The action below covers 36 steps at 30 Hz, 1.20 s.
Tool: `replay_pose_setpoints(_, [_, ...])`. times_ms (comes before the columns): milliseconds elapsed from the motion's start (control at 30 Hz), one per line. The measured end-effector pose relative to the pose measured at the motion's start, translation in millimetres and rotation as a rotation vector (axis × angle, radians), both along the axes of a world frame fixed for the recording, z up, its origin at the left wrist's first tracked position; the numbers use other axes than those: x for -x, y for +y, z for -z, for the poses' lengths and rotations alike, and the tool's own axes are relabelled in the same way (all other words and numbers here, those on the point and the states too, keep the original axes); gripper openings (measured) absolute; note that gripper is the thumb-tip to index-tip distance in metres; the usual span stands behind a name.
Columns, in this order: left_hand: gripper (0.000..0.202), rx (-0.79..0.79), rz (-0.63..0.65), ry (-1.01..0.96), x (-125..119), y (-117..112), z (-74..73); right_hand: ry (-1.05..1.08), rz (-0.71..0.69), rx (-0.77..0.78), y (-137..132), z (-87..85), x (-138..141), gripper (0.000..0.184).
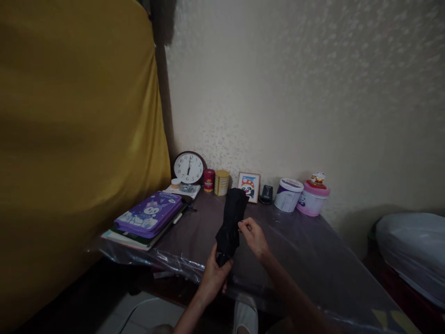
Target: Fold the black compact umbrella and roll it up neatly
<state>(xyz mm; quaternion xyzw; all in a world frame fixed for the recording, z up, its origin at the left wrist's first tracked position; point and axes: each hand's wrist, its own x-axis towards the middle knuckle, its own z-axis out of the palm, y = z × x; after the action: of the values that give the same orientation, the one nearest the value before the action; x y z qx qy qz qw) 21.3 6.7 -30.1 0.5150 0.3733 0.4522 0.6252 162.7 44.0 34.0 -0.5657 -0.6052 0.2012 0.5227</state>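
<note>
- A yellow curtain (79,116) was hung beside the left edge of the desk (295,250), whose top was covered in clear plastic.
- A folded black umbrella (233,213) was held above the desk's middle, its handle (221,260) pointed at the near edge and its other end at the far edge. Whether the desk was touched by it could not be told.
- A purple case (151,213) was laid on books (139,240) near the desk's near left corner, well apart from the umbrella.
- The handle was gripped by the left hand (213,276), with the fingers curled around it.
- The right hand (255,236) was placed at the umbrella's right side. The step in hand was judged to be the tending of the folded cloth by this hand while the handle was supported by the other.
- A clock (188,168) was stood at the far left corner, and a pink tub (313,199) at the far right corner.
- The edge of the cloth was pinched between right thumb and forefinger, almost no gap being left; whether a fold or a strap was caught could not be made out. For the next move, a steady left grip and a light right pinch were judged to be called for, lest the folds be pulled loose.
</note>
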Motion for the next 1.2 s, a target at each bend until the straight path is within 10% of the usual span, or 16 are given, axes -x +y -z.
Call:
replay_pose_setpoints(400, [0.035, 0.140, 0.023, -0.139, 2.2, 4.0, 0.7, 0.455, -0.021, 0.114, 7.5, 8.6, -28.2, 0.037])
replay_pose_setpoints(700, [0.045, 0.041, 0.000, 0.014, 8.7, 7.2, 2.2, 0.005, 0.238, 0.001, 13.0, 14.6, -63.0, 0.027])
replay_pose_setpoints(1067, [0.042, -0.049, -0.154, 0.264, 16.2, 6.6, -0.2, 0.183, 0.404, -0.113, 9.1, 13.9, -100.1, 0.022])
replay_pose_setpoints(1200, [0.039, -0.001, 0.002, 0.086, 16.7, -2.0, -20.3, 0.192, 0.428, -0.119, 8.9, 16.6, -112.9, 0.022])
